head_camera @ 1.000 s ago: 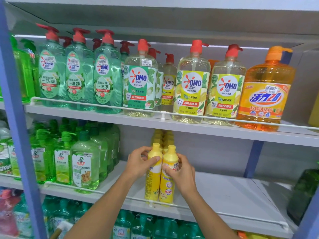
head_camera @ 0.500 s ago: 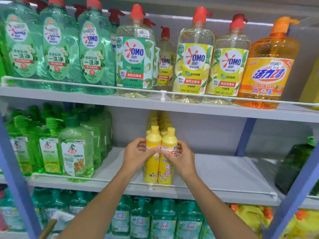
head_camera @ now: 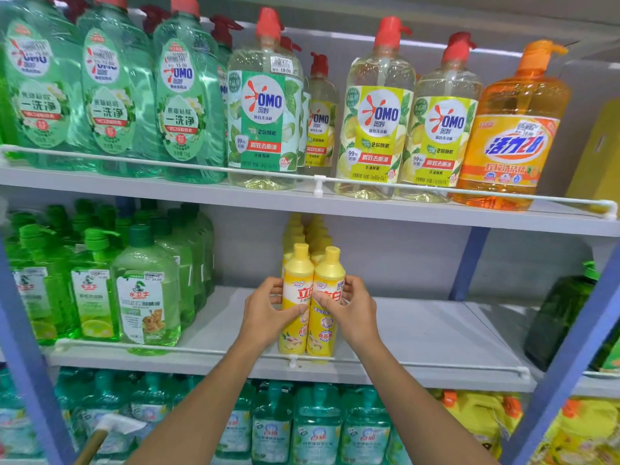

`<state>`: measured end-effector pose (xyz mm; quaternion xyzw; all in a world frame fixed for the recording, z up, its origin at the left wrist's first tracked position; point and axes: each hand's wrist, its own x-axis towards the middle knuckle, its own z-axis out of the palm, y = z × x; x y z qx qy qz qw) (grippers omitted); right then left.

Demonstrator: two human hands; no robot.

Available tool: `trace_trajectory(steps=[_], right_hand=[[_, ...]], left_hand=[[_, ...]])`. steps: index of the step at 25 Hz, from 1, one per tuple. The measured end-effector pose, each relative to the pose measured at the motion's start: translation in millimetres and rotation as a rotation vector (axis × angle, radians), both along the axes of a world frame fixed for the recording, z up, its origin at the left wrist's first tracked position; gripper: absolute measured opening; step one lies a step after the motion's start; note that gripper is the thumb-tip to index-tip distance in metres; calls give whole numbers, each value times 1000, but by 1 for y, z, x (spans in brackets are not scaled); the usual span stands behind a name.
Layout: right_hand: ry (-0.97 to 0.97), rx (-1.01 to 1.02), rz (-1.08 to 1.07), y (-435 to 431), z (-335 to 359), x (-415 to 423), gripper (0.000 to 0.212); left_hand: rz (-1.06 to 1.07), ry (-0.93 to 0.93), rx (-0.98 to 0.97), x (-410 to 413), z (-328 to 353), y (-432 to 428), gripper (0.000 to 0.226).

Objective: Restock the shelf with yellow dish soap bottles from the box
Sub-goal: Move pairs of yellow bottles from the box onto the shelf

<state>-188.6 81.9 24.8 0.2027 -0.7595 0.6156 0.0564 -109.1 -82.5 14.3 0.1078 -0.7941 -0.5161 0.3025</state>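
The fingers (head_camera: 272,287) of the left hand (head_camera: 265,312) are curled round the left yellow bottle (head_camera: 296,273). The fingers (head_camera: 353,286) of the right hand (head_camera: 354,313) are curled round the right yellow bottle (head_camera: 330,275). Both bottles are stood upright at the front of the middle shelf (head_camera: 419,330), touching side by side, likely so the row is kept neat. Both arms are held out forward, close together at the hands.

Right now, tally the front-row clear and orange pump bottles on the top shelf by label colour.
Green label: 1
Yellow label: 2
Orange label: 1
Total: 4
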Motion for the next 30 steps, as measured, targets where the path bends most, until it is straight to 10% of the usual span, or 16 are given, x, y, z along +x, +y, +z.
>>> trace_trajectory(steps=[30], right_hand=[[-1, 135, 46, 9, -53, 5, 62]], left_hand=[[-92, -100, 12, 9, -25, -6, 53]])
